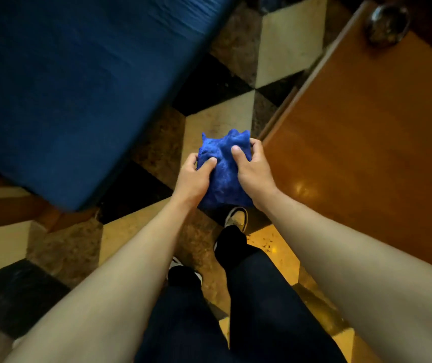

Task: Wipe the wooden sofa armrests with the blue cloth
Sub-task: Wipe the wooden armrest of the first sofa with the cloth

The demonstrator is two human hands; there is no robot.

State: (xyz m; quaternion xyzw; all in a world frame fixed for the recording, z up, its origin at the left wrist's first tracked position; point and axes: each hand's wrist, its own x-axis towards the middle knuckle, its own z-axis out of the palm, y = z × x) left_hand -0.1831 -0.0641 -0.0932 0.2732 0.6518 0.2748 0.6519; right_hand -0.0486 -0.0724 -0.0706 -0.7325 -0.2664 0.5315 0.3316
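Blue cloth (224, 169) is bunched up in mid-air, out in front of the person over the tiled floor (225, 113), held betw both hands. Left hand (196, 176) grips its left side, thumb pressed on top, fingers curled under the wad. Right hand (253, 171) grips the right side same way, thumb on top, fingers wrapped round the edge. Prob gathering it into a pad w/ a firm face for wiping. No contact w/ any wood yet.

Blue sofa cushion (73, 95) fills upper left, blurred. Below it a strip of wood (13, 205) shows, maybe the sofa frame or armrest, can't tell which. Wooden table (366, 153) sits to the right, close to right hand but apart, w/ a dark round object (386, 23) near its far edge. Wiping looks not started
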